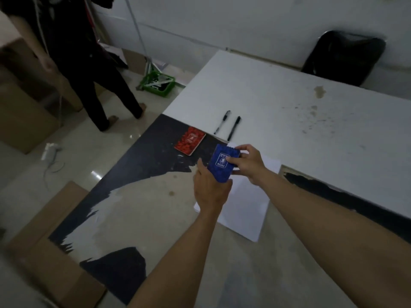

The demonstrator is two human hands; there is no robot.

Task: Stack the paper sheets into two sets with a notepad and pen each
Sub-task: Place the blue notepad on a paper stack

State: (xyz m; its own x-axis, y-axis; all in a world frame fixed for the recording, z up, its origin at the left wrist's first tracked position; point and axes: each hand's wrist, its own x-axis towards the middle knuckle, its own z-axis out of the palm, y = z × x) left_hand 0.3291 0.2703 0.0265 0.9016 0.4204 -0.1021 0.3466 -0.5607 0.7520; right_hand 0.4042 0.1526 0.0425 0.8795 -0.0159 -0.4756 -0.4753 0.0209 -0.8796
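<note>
Both hands hold a small blue spiral-bound notepad [223, 162] with a white emblem on its cover, lifted above the near half of the scene. The left hand [211, 187] grips its near end from below, fingers closed around the edge, while the right hand [249, 164] pinches its far right corner and side between thumb and fingers. Under the hands lies a stack of white paper sheets [242, 210] on the worn, dark-patched tabletop [138, 210], its far corner reaching the edge of a white tabletop [289, 103] beyond. To the left and farther off, a red notepad [190, 141] with the same kind of emblem lies flat on the dark surface. Just beyond it, on the white top, two black pens [222, 122] and [234, 128] lie side by side, near each other but apart. At the far left a person in dark clothes [89, 63] stands on the tiled floor, near a green basket [159, 84]. A black chair back [344, 56] stands at the far right.
</note>
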